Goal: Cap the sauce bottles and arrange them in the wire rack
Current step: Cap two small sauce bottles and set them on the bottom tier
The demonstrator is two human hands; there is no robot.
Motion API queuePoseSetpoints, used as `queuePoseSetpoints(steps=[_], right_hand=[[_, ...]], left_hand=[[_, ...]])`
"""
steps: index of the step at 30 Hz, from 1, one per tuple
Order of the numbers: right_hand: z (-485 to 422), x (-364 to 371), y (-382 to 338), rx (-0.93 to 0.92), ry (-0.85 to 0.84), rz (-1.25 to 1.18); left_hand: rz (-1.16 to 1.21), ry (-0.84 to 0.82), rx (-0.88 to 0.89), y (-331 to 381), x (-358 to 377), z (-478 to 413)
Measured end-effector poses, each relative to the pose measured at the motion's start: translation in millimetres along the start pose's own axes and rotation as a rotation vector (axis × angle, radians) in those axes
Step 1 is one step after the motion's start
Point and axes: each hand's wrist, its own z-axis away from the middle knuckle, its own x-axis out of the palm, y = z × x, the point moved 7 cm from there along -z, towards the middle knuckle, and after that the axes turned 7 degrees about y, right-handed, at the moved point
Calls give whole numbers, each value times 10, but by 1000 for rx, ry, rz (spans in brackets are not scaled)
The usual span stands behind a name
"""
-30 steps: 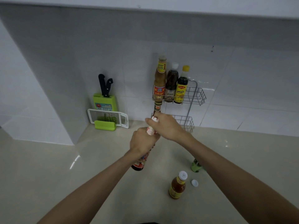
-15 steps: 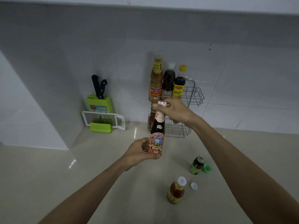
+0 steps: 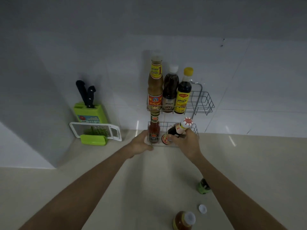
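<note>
A two-tier wire rack (image 3: 205,103) stands against the tiled wall. Its upper shelf carries three capped bottles: a tall brown sauce bottle (image 3: 155,87), a dark bottle (image 3: 170,92) with a white cap, and a dark bottle (image 3: 183,93) with a yellow cap. A red chili sauce bottle (image 3: 154,130) stands in the lower shelf. My right hand (image 3: 186,143) grips a dark capped bottle (image 3: 176,131), tilted, at the lower shelf beside the red one. My left hand (image 3: 141,145) rests on the lower shelf's front left corner. An orange sauce bottle (image 3: 183,220), a small green bottle (image 3: 203,186) and a loose white cap (image 3: 202,208) sit on the counter.
A green knife block (image 3: 88,112) with two black-handled knives stands at the left, with a white grater (image 3: 94,131) leaning in front of it. The beige counter (image 3: 66,188) stretches toward me; a white wall block juts out at the far left.
My right hand carried the dark bottle from mid-air down into the rack's lower shelf, tilting it. My left hand let go of the bottle's base and moved onto the rack's corner.
</note>
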Motion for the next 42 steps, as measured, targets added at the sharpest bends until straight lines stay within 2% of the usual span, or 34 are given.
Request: queuePoseSetpoints(steps=[3, 9, 16, 19, 25, 32, 36, 42], right_hand=[[-197, 172, 139, 25, 30, -104], [-495, 463, 427, 37, 16, 54], [-773, 681, 506, 20, -148, 257], [-851, 770, 542, 33, -205, 302], [-887, 826, 612, 80, -285, 324], [-791, 838, 665, 123, -336, 311], [-737, 840, 666, 178, -337, 286], [-722, 821, 641, 208, -345, 277]], left_hand=[[16, -14, -9, 162, 11, -218], [58, 4, 13, 112, 116, -444], [164, 158, 77, 97, 189, -494], [130, 217, 79, 79, 142, -522], [1, 173, 32, 36, 94, -536], [146, 123, 58, 126, 121, -478], [198, 170, 37, 129, 107, -489], [183, 179, 9, 76, 103, -573]])
